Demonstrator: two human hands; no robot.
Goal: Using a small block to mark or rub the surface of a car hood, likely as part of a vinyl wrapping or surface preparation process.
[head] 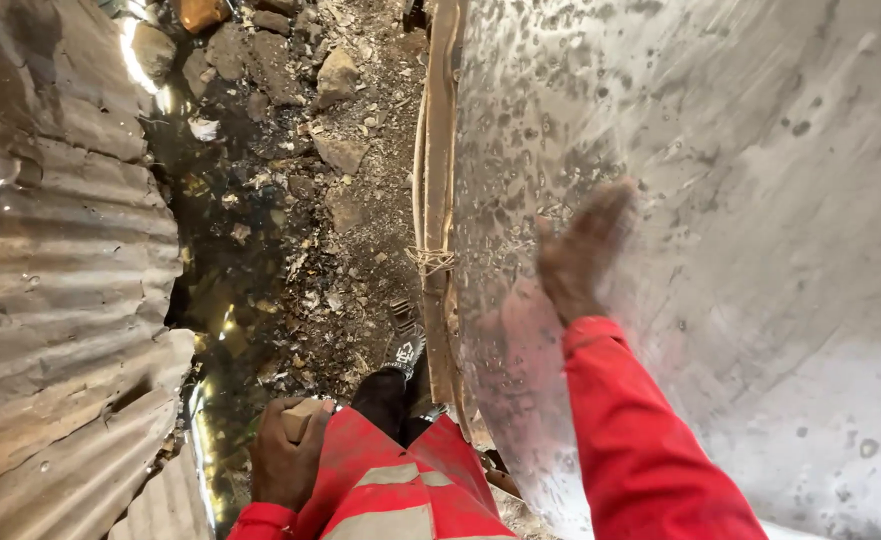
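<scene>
My right hand point(580, 250) is pressed flat, fingers together, against a wet grey plastered wall point(740, 200) on the right; the hand is blurred. My left hand point(285, 460) hangs by my hip and grips a small tan wooden block point(300, 415). I wear a red jacket with pale reflective bands point(400, 490). My dark shoe point(405, 345) stands on the ground below.
A rusty corrugated metal sheet point(60, 270) runs along the left. Between it and the wall lies a narrow strip of muddy ground point(300, 200) with stones, rubble and a puddle. A wooden strip tied with cord point(435, 260) runs along the wall's edge.
</scene>
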